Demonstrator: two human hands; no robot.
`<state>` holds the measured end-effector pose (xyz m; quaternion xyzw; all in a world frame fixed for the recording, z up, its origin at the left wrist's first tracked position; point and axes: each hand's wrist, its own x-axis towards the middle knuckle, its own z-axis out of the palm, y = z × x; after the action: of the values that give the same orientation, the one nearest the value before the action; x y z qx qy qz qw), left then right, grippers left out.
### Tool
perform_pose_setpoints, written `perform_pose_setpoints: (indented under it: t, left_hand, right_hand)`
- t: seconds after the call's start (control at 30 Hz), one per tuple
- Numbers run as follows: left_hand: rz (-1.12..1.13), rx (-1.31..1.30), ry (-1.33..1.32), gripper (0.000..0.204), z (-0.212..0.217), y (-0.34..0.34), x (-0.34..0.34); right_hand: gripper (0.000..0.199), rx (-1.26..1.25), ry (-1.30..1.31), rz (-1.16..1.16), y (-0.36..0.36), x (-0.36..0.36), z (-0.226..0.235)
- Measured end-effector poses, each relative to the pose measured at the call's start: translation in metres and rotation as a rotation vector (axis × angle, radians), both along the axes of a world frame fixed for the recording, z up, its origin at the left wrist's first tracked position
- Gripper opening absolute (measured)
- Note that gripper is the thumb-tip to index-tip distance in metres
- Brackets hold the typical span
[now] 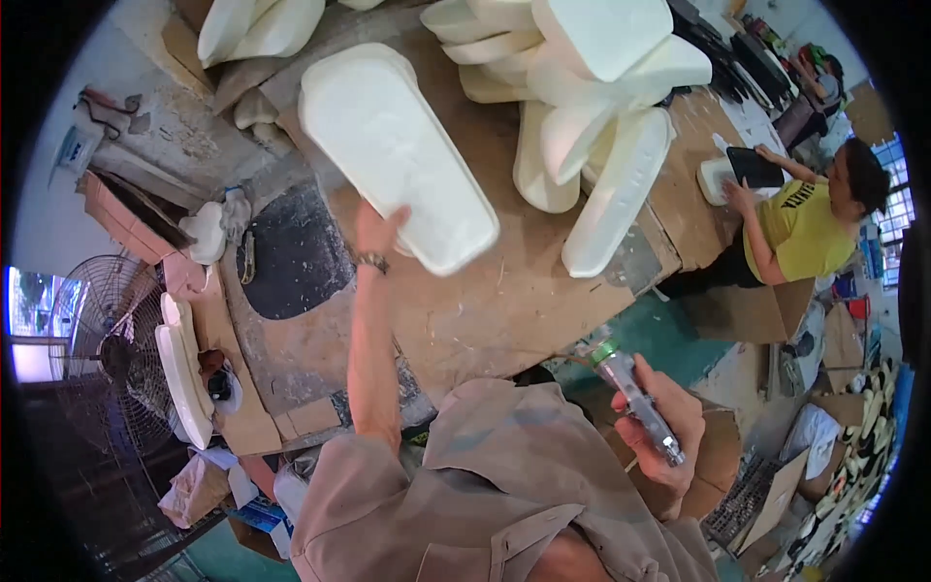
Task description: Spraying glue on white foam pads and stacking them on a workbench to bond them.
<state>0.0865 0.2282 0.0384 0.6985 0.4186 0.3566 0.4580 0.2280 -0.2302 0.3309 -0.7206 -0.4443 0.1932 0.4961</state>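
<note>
Left hand [378,233]: part-curled, thumb over the edge of a white, round-cornered, foam-like slab [400,160] (fingers hidden beneath).
Right hand [669,422]: closed round a grey metal, green-collared tubular tool [635,396], lower right.
Slab: upper left of centre; probably wanted steadying, tool tip clear of thumb.
Count: one slab held, one tool; cream foam-like pile [601,107], upper centre, at least eight pieces.
</note>
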Motion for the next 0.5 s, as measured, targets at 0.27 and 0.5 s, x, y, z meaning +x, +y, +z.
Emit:
perform_pose_setpoints:
  t: [0.27, 0.5]
  left_hand:
    - [0.324, 0.156, -0.015, 0.074, 0.049, 0.065, 0.029]
    - [0.317, 0.185, -0.018, 0.079, 0.032, 0.072, 0.037]
  right_hand:
    - [0.061, -0.171, -0.028, -0.036, -0.002, 0.005, -0.008]
    - [0.068, -0.149, 0.073, 0.105, -0.002, 0.013, -0.01]
